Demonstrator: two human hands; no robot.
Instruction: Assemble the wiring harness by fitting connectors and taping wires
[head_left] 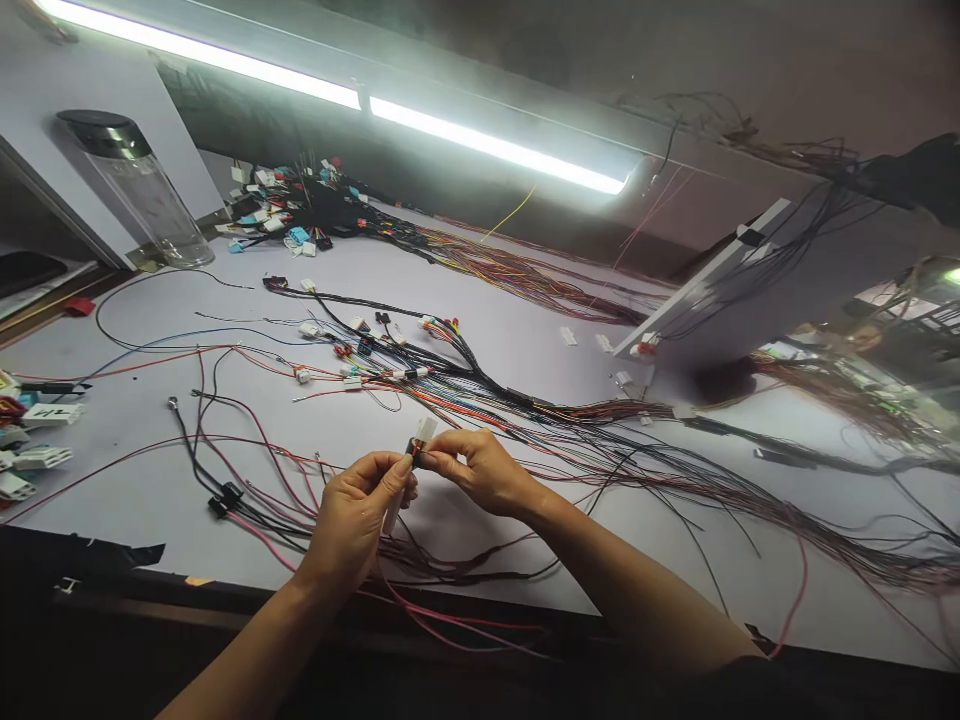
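A: Any containers on the table (pixel 517 330)?
B: A clear glass bottle (pixel 150 195) at the far-left corner, its dark lid (pixel 100 130) on top. I can't make out whether it holds liquid.

A: And the connector piece (pixel 426 430), where is that?
B: Held over the table close to the near edge, left of that edge's middle. It has a white end and a dark part below, between the fingertips.

A: Which way does it point?
B: The white end points toward the far edge, leaning a little to the right. Its long axis slants from the near edge toward the far one. How steeply it's tilted, I can't tell.

A: What are the hands doing?
B: The left hand (pixel 352 515) is closed, thumb and fingers gripping the dark part from the left. The right hand (pixel 487 470) pinches with thumb and forefinger at its right side; the exact contact is hidden by the fingers.

A: What lies around them?
B: A wire harness (pixel 517 396) stretches just beyond the hands toward the right edge. A black connector (pixel 225 500) lies near the near edge, left of the left hand. White connectors (pixel 45 457) sit by the left edge, and a connector pile (pixel 289 200) lies toward the far edge, right of the bottle.
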